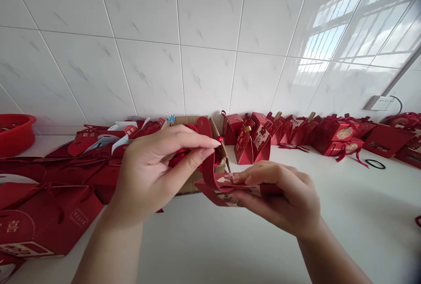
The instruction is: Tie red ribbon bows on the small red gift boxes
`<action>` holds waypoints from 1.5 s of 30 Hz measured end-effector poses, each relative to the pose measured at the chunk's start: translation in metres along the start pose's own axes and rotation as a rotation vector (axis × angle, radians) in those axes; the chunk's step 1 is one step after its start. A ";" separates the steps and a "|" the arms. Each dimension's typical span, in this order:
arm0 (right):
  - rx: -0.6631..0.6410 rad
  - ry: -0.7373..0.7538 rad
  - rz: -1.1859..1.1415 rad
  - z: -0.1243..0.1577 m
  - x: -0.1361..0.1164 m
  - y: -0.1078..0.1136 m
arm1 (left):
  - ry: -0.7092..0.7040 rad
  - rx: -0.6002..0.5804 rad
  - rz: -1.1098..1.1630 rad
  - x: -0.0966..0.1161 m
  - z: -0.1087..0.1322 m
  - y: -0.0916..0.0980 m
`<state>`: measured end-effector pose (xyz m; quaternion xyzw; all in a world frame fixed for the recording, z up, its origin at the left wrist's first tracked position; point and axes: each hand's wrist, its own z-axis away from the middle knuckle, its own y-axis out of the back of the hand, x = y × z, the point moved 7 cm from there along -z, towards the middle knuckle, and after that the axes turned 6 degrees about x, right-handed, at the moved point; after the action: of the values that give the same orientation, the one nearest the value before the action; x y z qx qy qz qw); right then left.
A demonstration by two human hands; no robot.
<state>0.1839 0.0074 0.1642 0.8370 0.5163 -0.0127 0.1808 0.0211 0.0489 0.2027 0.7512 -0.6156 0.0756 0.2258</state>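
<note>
Held in my right hand (pixel 279 192) is a small red gift box (pixel 226 198) with pale printed figures, tilted on its side above the table. The fingers lie over its upper face, with the thumb beneath. A wide red ribbon (pixel 208 172) curves up from the box's left part. My left hand (pixel 161 165) pinches this ribbon between thumb and forefinger, higher up and to the left of the box. A small red bit (pixel 220 139) shows at the left fingertips; what it is I cannot make out. Behind the hands, an open cardboard box (pixel 189 186) holds red ribbons.
Red gift boxes (pixel 66 218) crowd the left side. Further finished-looking boxes (pixel 253 139) line the tiled wall, several with ribbon loops. A red basin (pixel 19 134) stands far left. On the right are a black ring (pixel 375 164) and a power socket (pixel 379 102). The table (pixel 204 249) is white.
</note>
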 end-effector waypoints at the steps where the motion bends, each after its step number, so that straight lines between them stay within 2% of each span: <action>1: -0.001 0.036 0.001 -0.001 -0.002 0.001 | 0.027 -0.041 0.001 -0.001 0.001 -0.001; 4: -0.004 0.100 -0.004 -0.001 -0.006 0.002 | 0.140 -0.177 0.108 -0.004 0.006 -0.008; 6: -0.008 0.113 0.002 -0.002 -0.007 0.003 | 0.151 -0.230 0.140 -0.004 0.007 -0.013; 10: -0.009 0.105 0.003 -0.003 -0.006 0.004 | 0.075 -0.194 0.111 0.001 0.004 -0.018; 12: -0.003 0.106 -0.008 -0.003 -0.006 0.006 | 0.084 -0.174 0.084 0.001 0.004 -0.021; 18: 0.019 0.081 0.016 -0.002 -0.002 0.011 | 0.193 -0.276 0.159 0.000 0.010 -0.038; 29: 0.031 0.032 -0.025 0.001 0.002 0.012 | 0.199 -0.226 0.225 0.004 0.011 -0.037; 36: 0.040 0.022 -0.071 0.002 0.002 0.014 | 0.276 -0.209 0.325 0.001 0.013 -0.038; 45: 0.043 0.027 -0.061 0.002 0.000 0.014 | 0.186 -0.223 0.268 0.009 0.012 -0.034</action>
<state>0.1969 0.0014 0.1663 0.8245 0.5438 -0.0181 0.1553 0.0541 0.0408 0.1868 0.6225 -0.6912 0.1053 0.3516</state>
